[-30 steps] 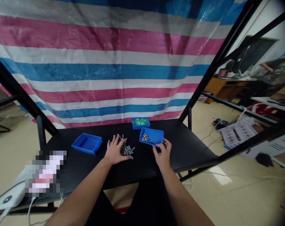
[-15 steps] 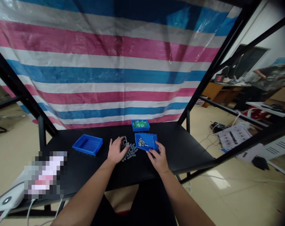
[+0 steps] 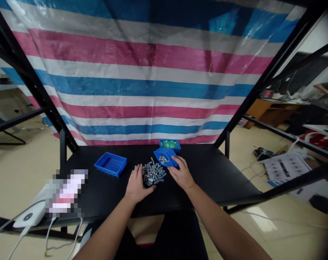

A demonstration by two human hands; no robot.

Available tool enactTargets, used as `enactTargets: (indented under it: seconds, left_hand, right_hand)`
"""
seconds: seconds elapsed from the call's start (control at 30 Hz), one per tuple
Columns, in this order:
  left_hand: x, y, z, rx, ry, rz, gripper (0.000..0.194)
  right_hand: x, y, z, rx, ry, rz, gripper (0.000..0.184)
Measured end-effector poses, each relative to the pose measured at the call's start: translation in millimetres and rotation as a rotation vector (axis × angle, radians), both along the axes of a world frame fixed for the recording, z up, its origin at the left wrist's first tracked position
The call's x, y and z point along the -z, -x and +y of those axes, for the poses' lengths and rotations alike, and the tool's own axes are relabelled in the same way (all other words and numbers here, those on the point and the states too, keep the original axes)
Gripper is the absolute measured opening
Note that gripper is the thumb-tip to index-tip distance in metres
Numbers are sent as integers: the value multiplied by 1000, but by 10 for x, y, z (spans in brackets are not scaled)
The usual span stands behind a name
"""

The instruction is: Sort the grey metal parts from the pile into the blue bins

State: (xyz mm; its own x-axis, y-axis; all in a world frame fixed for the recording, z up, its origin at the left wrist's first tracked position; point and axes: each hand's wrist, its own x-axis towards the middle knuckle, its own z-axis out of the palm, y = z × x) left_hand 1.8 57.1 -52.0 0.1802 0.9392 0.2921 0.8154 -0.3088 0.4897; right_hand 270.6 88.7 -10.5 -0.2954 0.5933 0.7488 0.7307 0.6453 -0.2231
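Observation:
A loose pile of small grey metal parts point(image 3: 153, 174) lies on the black table top point(image 3: 209, 177). My left hand point(image 3: 137, 185) rests cupped against the pile's near left side, fingers apart and holding nothing. My right hand point(image 3: 182, 174) grips the edge of a small blue plastic tray point(image 3: 168, 157), which tilts down toward the pile. A few shiny metal parts point(image 3: 163, 159) remain inside that tray. Behind it stands a second blue tray point(image 3: 177, 145) holding green items point(image 3: 169, 144), partly hidden by the tilted tray.
An empty blue tray point(image 3: 110, 164) sits left of the pile. A striped tarp point(image 3: 142, 83) hangs behind the table within a black metal frame point(image 3: 272, 76). At the left table edge lies a white device point(image 3: 28, 218) with cables. Papers point(image 3: 285, 169) cover the floor at right.
The right hand has moved the blue tray left and tipped it over the pile. The pile has grown, fewer parts show in the tray, and my left hand has shifted nearer the pile's front.

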Motion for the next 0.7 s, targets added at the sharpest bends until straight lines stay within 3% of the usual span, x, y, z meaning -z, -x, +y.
enactTargets:
  seconds: [0.17, 0.37, 0.57, 0.7]
  left_hand:
    - [21, -2, 22, -18, 8, -50, 133]
    - [66, 33, 35, -176, -43, -173, 138]
    - [71, 83, 56, -275, -138, -162, 129]
    - [97, 116, -50, -369, -156, -74, 123]
  right_hand:
    - [-85, 278, 11, -28, -35, 69, 7]
    - [-29, 674, -126, -76, -59, 143, 4]
    - [57, 812, -187, -268, -103, 56, 17]
    - [101, 904, -156, -315, -100, -38, 15]
